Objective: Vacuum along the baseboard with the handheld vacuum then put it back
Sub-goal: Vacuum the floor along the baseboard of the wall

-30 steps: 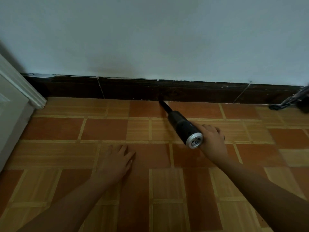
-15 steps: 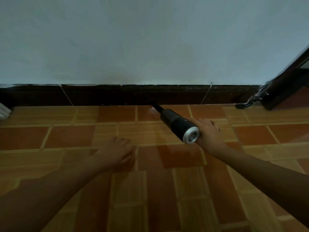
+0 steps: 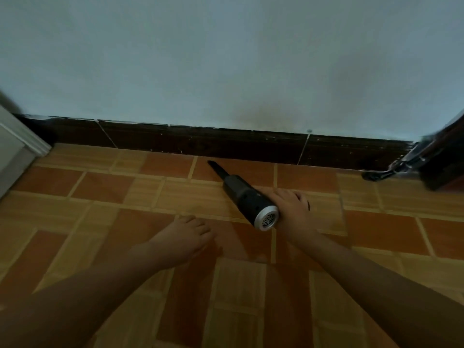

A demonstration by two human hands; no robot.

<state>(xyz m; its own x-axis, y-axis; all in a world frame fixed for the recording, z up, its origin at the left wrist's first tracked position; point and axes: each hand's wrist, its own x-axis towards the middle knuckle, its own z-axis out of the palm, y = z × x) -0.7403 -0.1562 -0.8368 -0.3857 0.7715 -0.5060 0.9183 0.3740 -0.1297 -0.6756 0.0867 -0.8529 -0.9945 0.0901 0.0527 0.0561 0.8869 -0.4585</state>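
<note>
One vacuum [image 3: 241,195], gripped by the right hand [image 3: 293,212], points at one baseboard [image 3: 226,144]; left hand [image 3: 182,240] rests flat, fingers straight.

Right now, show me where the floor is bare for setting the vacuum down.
Bare tiles: between white door frame and left hand, below the baseboard. Crowded rightward: right hand gripping the vacuum, dark hardware far right.

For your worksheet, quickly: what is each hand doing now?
Left hand: open, flat on the floor.
Right hand: gripping the handheld vacuum.
</note>
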